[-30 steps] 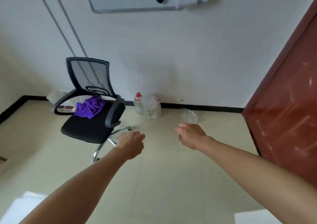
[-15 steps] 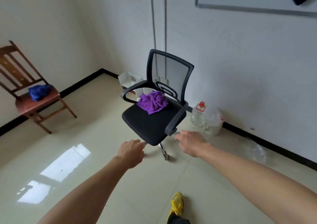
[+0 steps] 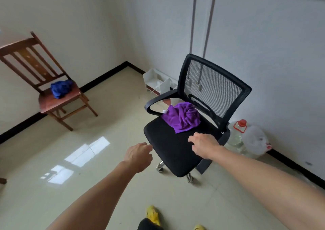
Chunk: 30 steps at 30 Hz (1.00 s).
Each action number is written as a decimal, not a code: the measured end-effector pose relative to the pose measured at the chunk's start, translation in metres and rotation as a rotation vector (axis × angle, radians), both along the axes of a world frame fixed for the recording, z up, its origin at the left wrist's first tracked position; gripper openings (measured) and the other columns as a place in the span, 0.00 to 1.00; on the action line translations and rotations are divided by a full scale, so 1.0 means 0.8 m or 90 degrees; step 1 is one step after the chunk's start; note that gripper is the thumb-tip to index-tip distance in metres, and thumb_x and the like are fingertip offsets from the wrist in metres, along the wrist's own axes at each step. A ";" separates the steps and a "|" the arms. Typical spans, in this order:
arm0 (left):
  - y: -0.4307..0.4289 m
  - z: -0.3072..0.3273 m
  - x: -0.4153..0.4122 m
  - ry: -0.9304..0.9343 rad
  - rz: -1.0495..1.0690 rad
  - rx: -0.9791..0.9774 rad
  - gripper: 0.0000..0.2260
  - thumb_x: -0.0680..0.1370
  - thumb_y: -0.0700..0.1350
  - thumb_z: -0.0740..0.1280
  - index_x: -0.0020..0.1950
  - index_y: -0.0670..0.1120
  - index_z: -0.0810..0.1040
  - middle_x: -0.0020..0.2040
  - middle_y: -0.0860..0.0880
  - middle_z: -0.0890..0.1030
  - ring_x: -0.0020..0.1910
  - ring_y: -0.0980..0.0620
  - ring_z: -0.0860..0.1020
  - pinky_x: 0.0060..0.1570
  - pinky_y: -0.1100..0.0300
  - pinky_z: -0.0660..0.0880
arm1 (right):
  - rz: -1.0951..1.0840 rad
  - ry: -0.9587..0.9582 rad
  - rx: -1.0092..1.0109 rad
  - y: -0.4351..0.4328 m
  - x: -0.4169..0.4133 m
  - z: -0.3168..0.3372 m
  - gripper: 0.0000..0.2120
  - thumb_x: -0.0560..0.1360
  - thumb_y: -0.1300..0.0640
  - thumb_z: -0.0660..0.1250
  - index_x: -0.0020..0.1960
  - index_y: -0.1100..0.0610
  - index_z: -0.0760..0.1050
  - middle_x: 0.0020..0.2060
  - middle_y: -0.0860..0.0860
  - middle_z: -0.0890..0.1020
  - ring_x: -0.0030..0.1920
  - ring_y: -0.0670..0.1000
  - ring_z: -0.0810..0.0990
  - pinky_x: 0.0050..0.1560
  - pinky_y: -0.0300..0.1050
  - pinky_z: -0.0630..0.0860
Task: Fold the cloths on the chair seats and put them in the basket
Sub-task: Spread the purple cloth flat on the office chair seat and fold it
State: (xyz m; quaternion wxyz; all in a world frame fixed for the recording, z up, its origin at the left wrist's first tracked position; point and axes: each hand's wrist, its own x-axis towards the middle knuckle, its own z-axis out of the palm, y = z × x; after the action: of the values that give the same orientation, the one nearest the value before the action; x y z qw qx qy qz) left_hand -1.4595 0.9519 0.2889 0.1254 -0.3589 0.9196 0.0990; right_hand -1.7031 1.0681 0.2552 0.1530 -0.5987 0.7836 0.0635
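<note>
1. The purple cloth (image 3: 182, 118) lies crumpled at the back of the black office chair (image 3: 168, 147), on the seat just in front of the mesh backrest and next to the left-side armrest as seen from here.
2. The blue cloth (image 3: 60, 88) sits bunched up on the seat of the wooden chair (image 3: 52, 103), which stands against the left wall, well apart from the office chair.
3. The right hand (image 3: 204, 144) reaches out over the office chair seat, near the front edge of the purple cloth but apart from it. Its fingers (image 3: 192, 138) are relaxed and slightly spread, grasping nothing. I cannot tell whether the hand touches the seat.
4. The left hand (image 3: 139, 156) is held out just beside the front left corner of the office chair seat, over the floor (image 3: 88, 185). Its fingers (image 3: 147, 146) are loosely curled and hold nothing.
5. A clear water jug (image 3: 238, 133) with a red cap stands on the floor by the wall, just behind the office chair on the right, with a second clear container beside it.
6. A small white shelf unit (image 3: 154, 81) sits on the floor behind the office chair, near the corner of the room.
7. Yellow shoes (image 3: 153, 215) show at the bottom edge.
</note>
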 end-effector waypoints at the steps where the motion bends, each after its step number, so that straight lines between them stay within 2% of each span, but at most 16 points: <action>1: -0.017 -0.006 -0.003 -0.007 -0.003 0.005 0.14 0.79 0.50 0.57 0.63 0.51 0.74 0.58 0.51 0.78 0.55 0.48 0.78 0.51 0.55 0.74 | 0.002 -0.004 0.008 -0.014 -0.001 -0.005 0.15 0.79 0.55 0.57 0.65 0.52 0.70 0.58 0.53 0.75 0.55 0.56 0.77 0.51 0.50 0.72; 5: -0.107 -0.042 -0.027 -0.023 -0.045 0.021 0.13 0.79 0.50 0.58 0.62 0.52 0.75 0.58 0.52 0.79 0.55 0.49 0.78 0.49 0.57 0.75 | -0.032 -0.024 0.030 -0.076 -0.012 -0.047 0.15 0.78 0.55 0.57 0.65 0.52 0.70 0.58 0.53 0.75 0.56 0.56 0.77 0.52 0.49 0.71; 11: -0.269 -0.091 -0.083 -0.059 -0.154 0.059 0.12 0.79 0.50 0.58 0.59 0.52 0.76 0.55 0.52 0.79 0.53 0.49 0.79 0.45 0.58 0.74 | -0.171 -0.063 0.074 -0.166 -0.037 -0.093 0.15 0.78 0.55 0.58 0.64 0.52 0.71 0.58 0.52 0.76 0.55 0.55 0.78 0.50 0.49 0.71; 16: -0.373 -0.128 -0.130 -0.124 -0.233 0.090 0.12 0.79 0.50 0.57 0.60 0.51 0.74 0.56 0.52 0.78 0.55 0.48 0.78 0.49 0.56 0.73 | -0.278 -0.125 0.075 -0.227 -0.036 -0.118 0.15 0.78 0.54 0.60 0.63 0.53 0.73 0.57 0.52 0.76 0.55 0.56 0.78 0.49 0.49 0.72; 25: -0.410 -0.247 -0.233 -0.179 -0.294 0.160 0.12 0.79 0.46 0.58 0.59 0.48 0.74 0.57 0.48 0.76 0.56 0.45 0.76 0.47 0.54 0.71 | -0.373 -0.185 0.130 -0.274 -0.066 -0.227 0.14 0.78 0.54 0.62 0.62 0.55 0.74 0.56 0.54 0.77 0.55 0.56 0.78 0.50 0.50 0.74; 30: -0.413 -0.339 -0.282 -0.177 -0.315 0.150 0.15 0.77 0.44 0.61 0.63 0.46 0.73 0.60 0.46 0.73 0.62 0.45 0.71 0.55 0.49 0.74 | -0.411 -0.186 0.130 -0.295 -0.089 -0.321 0.14 0.75 0.57 0.64 0.60 0.57 0.74 0.55 0.53 0.77 0.56 0.56 0.77 0.50 0.51 0.75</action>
State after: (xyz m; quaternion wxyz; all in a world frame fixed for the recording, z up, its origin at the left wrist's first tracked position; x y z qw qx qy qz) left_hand -1.6850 0.6219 0.0175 0.3109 -0.1168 0.9354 0.1213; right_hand -1.7744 0.8325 -0.0019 0.3342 -0.3050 0.8918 0.0037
